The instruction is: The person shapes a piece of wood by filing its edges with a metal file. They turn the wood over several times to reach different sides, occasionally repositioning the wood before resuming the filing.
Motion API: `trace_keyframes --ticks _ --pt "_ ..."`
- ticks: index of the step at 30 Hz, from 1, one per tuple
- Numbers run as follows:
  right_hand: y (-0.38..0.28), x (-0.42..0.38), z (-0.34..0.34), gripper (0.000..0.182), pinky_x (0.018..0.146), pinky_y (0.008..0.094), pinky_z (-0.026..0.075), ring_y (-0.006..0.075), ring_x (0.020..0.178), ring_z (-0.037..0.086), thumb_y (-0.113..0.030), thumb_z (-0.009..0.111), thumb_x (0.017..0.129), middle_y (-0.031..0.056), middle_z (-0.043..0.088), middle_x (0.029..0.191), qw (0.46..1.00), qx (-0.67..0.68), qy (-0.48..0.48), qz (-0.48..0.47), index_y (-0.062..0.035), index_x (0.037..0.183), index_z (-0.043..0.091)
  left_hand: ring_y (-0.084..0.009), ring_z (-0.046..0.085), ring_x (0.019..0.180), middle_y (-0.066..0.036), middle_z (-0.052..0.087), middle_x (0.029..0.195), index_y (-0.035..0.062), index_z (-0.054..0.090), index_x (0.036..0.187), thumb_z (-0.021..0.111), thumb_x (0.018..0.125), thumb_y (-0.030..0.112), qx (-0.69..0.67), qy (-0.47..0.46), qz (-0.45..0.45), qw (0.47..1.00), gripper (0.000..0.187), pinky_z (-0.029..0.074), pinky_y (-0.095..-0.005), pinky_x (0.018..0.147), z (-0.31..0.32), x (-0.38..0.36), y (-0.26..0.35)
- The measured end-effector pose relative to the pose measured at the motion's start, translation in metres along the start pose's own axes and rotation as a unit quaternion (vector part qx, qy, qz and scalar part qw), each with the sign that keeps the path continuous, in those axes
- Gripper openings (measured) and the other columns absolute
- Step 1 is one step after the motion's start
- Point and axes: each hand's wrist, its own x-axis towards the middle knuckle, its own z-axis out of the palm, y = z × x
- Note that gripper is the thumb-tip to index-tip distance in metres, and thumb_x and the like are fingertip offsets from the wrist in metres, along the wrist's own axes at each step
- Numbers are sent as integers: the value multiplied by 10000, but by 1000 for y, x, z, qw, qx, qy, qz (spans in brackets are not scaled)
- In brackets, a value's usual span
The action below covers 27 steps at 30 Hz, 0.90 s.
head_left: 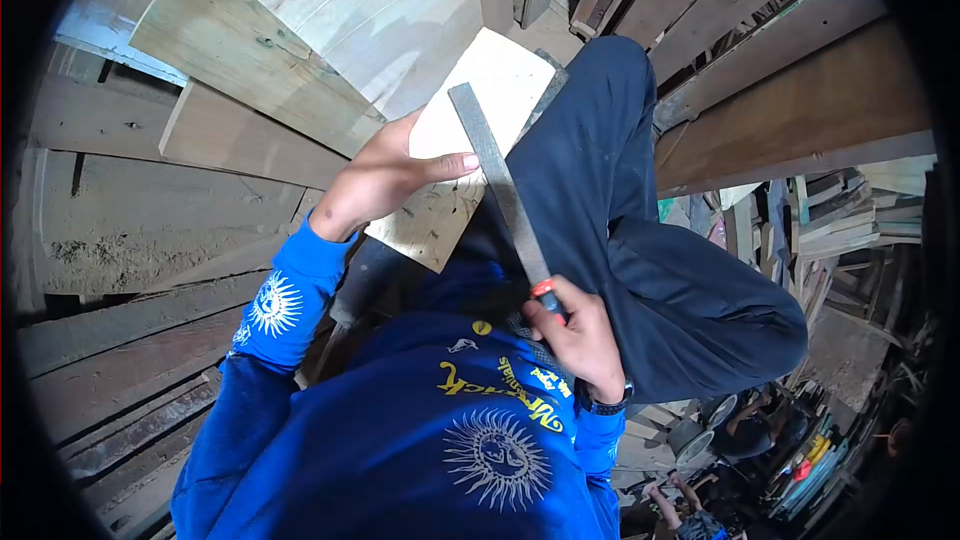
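Note:
My left hand point(385, 178) grips a pale wooden board point(493, 75) by its left edge, the thumb lying across its face. The board is held tilted above my lap, its upper part brightly lit and its lower part marked with dark specks. In my right hand point(583, 333) is the red and black handle of a long, flat metal file point(500, 180). The file's blade slants up and left over the board, its tip over the board's upper face. Whether the blade touches the wood I cannot tell.
Wide planks point(260, 50) lean at the upper left, beside more stacked boards point(150, 210). Long timbers point(800, 110) stand at the upper right. Wood scraps point(850, 215) are piled at the right. Another person's hands point(672, 502) show at the lower right, near colourful tools point(815, 460).

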Motion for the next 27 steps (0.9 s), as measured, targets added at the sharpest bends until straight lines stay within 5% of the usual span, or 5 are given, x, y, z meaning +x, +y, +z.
trace_keyframes --ticks 2,5,13,16,27 --pt "3 -4 -8 136 596 273 447 45 623 595 -117 760 989 49 647 631 998 37 54 -4 -4 1049 713 -143 637 1164 -68 713 1296 -18 605 1448 845 954 255 10 2 0 1000 613 503 -326 1031 0 0 1" --pt "21 -9 -13 174 614 259 461 47 650 611 -138 741 1011 32 680 681 995 43 83 -21 -2 1118 720 -175 610 1281 -95 685 1400 -1 538 1533 818 977 214 36 -10 -25 999 658 482 -337 1099 -3 0 3" --pt "7 31 -8 315 613 234 494 77 699 647 -188 605 1114 38 727 875 972 229 51 -3 -27 1376 670 -178 659 1161 -105 719 1274 -56 580 1436 779 989 241 47 4 -18 999 573 501 -337 1032 1 -3 5" --pt "-4 43 -12 290 592 243 473 76 667 627 -177 620 1103 19 703 823 987 125 95 -35 -36 1340 711 -169 667 1155 -113 722 1280 -51 596 1418 771 997 228 32 21 -27 999 535 505 -330 1028 6 -4 7" --pt "15 35 -4 274 587 262 444 51 618 577 -230 664 1086 5 666 688 974 139 179 -23 -3 1203 764 -173 689 1123 -109 746 1242 -60 594 1415 808 977 159 41 33 -34 998 534 536 -341 1010 -1 -4 -2"
